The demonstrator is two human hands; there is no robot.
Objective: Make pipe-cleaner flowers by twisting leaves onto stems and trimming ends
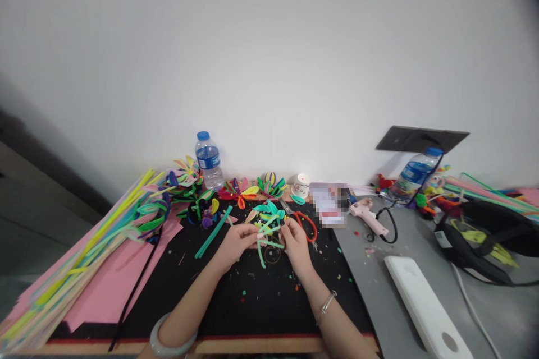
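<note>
Plain white wall backs a desk [269,303] covered by a black mat, with pink paper sheets [105,286] well off to the left of the fingers. Both hands meet at the mat's middle on a small bundle of teal and light-green fuzzy pipe cleaners [269,230]. The left hand [236,244] pinches the bundle's left end, fingers together on it; the right hand [295,244] closes on its right side, fingertips clamped on the stems. The bundle lies between the two sets of fingers, its loose stems running down and slightly left from the grip, petal loops fanning up beyond the fingertips. Neither hand is nearer; both touch it. Just beyond the right fingers lie orange-handled scissors [309,224]. A clear water bottle with blue cap [208,160] carries a blue label, its writing too small to read.
</note>
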